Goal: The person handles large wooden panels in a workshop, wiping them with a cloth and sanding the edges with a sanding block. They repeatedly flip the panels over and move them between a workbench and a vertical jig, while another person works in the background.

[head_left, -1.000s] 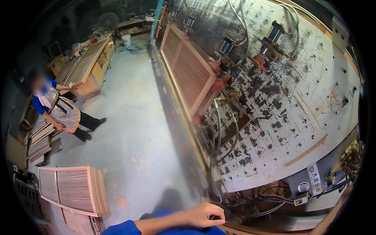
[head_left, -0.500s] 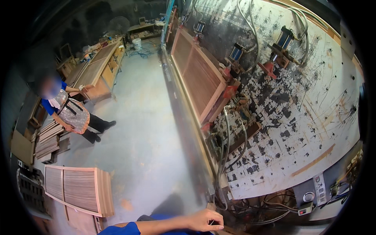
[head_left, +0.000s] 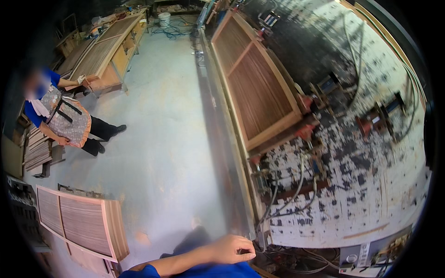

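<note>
My left hand (head_left: 232, 250) is at the lower edge, its forearm reaching across from the lower left out of a blue sleeve. Its fingers curl in toward the thumb, and nothing shows in the small gap between them. My right hand is out of view. Nearest to the hand is the lower end of a long machine with a pale, scuffed, hole-dotted panel (head_left: 324, 213). Along the machine's edge, beyond the hand, leans a framed brown wooden panel (head_left: 264, 88) with red-tipped clamps (head_left: 304, 132) at its near end.
To the left a person (head_left: 60, 109) in a patterned apron stands by a wooden workbench (head_left: 109, 46). Framed panels (head_left: 79, 220) are stacked at the lower left. Hoses (head_left: 296, 185) and cables (head_left: 306, 259) hang around the machine. A white bucket (head_left: 164, 19) stands far back.
The view has shifted, so the wooden panel and machine appear farther right and the person farther left. My left hand stays curled, slightly farther left and higher in the picture.
</note>
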`<state>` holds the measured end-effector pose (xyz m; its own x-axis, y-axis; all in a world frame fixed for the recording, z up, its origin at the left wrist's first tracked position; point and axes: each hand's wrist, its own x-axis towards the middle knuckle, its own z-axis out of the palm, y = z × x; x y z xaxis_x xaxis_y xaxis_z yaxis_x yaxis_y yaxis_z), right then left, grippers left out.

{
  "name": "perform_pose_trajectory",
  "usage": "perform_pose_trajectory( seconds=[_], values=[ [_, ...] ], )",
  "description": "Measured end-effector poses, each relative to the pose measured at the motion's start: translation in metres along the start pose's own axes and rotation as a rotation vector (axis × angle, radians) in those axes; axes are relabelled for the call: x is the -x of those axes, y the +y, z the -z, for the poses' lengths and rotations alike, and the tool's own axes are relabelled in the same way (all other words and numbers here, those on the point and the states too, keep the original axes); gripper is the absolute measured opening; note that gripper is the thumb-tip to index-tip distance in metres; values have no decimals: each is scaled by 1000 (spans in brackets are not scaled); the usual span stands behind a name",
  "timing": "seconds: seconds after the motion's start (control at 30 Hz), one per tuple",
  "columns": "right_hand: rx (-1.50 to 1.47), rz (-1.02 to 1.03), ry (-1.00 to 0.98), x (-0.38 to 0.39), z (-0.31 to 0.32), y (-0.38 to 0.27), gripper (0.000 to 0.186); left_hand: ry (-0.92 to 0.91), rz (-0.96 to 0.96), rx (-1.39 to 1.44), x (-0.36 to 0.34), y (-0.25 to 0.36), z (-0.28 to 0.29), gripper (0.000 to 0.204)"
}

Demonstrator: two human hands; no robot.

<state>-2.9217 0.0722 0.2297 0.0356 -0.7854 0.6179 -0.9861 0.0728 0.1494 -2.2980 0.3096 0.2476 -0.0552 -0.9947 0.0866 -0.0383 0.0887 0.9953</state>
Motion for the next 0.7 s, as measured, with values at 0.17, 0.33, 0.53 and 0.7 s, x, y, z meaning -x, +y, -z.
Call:
perform_pose_trajectory(
  seconds=[0.17, 0.33, 0.53, 0.7],
  values=[
    [-512, 113, -1032, 154, -81, -326, 33, 96, 61, -44, -41, -12, 153, 22],
    [-419, 421, -1676, 206, -179, -502, 32, 192, 184, -260, -82, -53, 318, 7],
    [-321, 918, -1585, 47, -306, -782, 31, 345, 390, -230, -157, -38, 524, 20],
    [-811, 598, -1169, -144, -311, -1180, 29, 665, 430, -88, -175, -38, 697, 16]
  ],
)
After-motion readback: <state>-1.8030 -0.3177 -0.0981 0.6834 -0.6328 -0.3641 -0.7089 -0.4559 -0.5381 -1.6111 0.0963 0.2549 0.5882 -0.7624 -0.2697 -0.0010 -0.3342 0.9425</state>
